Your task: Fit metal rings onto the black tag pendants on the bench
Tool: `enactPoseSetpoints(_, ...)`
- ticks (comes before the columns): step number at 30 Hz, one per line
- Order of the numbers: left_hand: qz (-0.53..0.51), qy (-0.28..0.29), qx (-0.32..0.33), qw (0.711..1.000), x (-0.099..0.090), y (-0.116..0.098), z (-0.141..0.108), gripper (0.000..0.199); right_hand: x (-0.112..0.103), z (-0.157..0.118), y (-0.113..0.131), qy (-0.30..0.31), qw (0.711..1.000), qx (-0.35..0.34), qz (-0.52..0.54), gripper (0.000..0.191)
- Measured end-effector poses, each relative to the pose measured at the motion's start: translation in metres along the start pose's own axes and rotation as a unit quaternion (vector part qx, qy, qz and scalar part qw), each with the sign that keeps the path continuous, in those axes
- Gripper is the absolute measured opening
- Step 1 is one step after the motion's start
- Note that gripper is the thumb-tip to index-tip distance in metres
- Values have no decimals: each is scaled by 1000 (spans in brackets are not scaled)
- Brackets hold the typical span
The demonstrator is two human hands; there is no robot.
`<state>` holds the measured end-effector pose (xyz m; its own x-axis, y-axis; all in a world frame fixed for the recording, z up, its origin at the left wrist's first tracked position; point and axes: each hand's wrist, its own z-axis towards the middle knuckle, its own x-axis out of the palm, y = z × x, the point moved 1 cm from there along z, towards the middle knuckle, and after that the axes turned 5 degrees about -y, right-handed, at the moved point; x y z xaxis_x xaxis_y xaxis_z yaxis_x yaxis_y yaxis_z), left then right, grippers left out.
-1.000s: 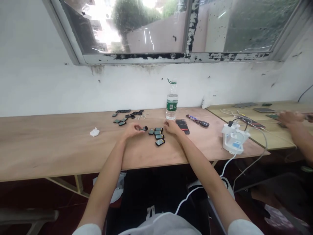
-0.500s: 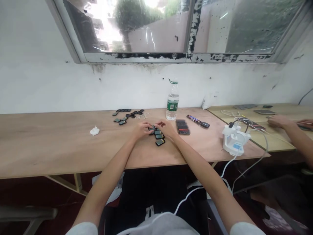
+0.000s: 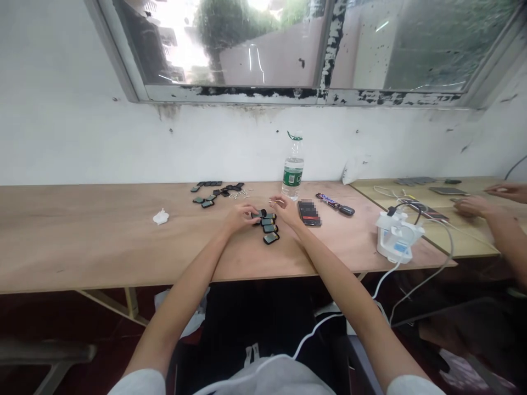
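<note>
Clear plastic bottle (image 3: 292, 176), water (image 3: 291, 191) inside; left grip (image 3: 239, 218) pinching black-rimmed piece (image 3: 261, 213); right grip (image 3: 287, 210): cannot tell.

Plastic-looking gadgets (image 3: 270, 238), matt wooden tabletop (image 3: 102, 236)

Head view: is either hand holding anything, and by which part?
The left hand pinches a small dark piece, apparently by its left end; whether the right hand holds anything is too small to tell.

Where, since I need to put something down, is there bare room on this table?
Widest: the table left of the white tissue; also between that and the left hand. Smaller: between the phone, black key fob and white power socket. Crowded: around the right hand and the small black gadgets, with more toward the wall.
</note>
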<state>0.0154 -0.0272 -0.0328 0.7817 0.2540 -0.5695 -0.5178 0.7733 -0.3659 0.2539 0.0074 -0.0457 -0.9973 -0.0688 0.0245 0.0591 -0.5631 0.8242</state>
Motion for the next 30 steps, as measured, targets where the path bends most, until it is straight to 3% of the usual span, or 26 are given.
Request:
enactPoseSetpoints(7,-11,2,3,1000,0,0,1,22,-4,0,-4,62,997,3,-54,35)
enactPoseSetpoints(17,-8,10,-11,1000,2,2,0,22,-1,-6,8,41,989,-50,-136,38)
enactPoseSetpoints(30,0,8,7,1000,6,3,-1,27,6,-11,23,94,983,-58,-149,34)
